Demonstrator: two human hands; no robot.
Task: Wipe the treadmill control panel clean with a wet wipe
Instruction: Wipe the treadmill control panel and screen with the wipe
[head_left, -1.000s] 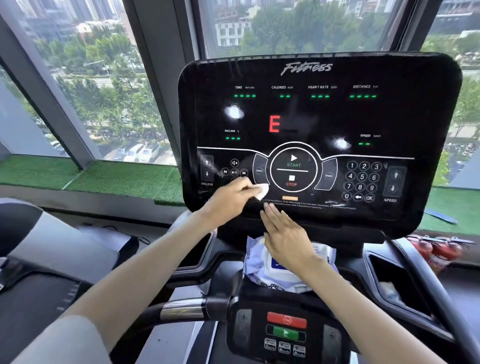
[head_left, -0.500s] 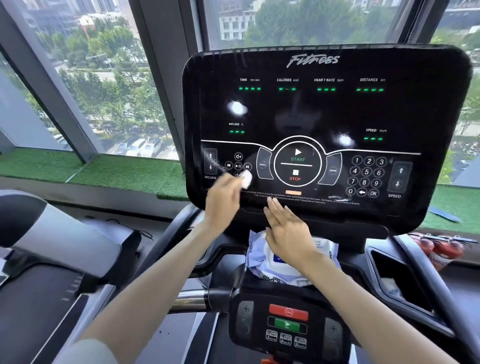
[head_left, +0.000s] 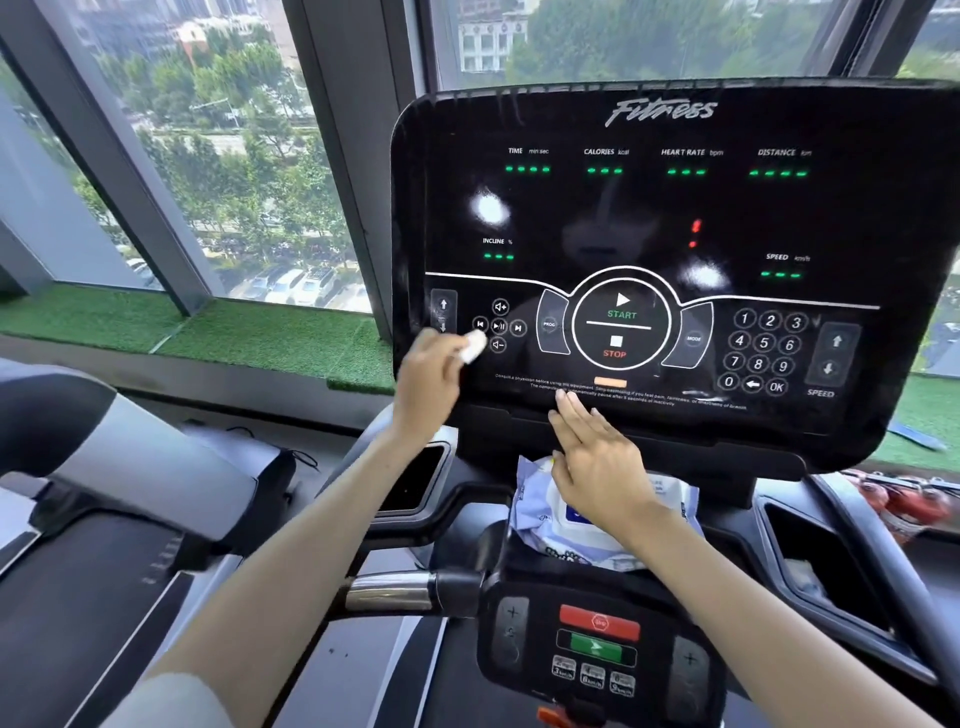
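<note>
The black treadmill control panel (head_left: 649, 218) fills the upper right, with green readouts, a round START/STOP dial and a number pad. My left hand (head_left: 428, 382) grips a small folded white wet wipe (head_left: 472, 347) and presses it on the panel's lower left, by the media buttons and below the incline arrows. My right hand (head_left: 597, 462) lies with straight fingers against the panel's bottom edge, under the small warning text, holding nothing.
A pale blue wet wipe pack (head_left: 561, 525) lies on the console shelf under my right hand. Below it sits a small pad with red stop and green go buttons (head_left: 597, 639). Side cup wells (head_left: 810, 561) flank the console. Windows and a green turf sill (head_left: 208, 332) stand behind.
My left hand has slid the wipe leftwards along the lower panel, from beside the START/STOP dial to the media buttons. My right hand has kept its place on the bottom edge.
</note>
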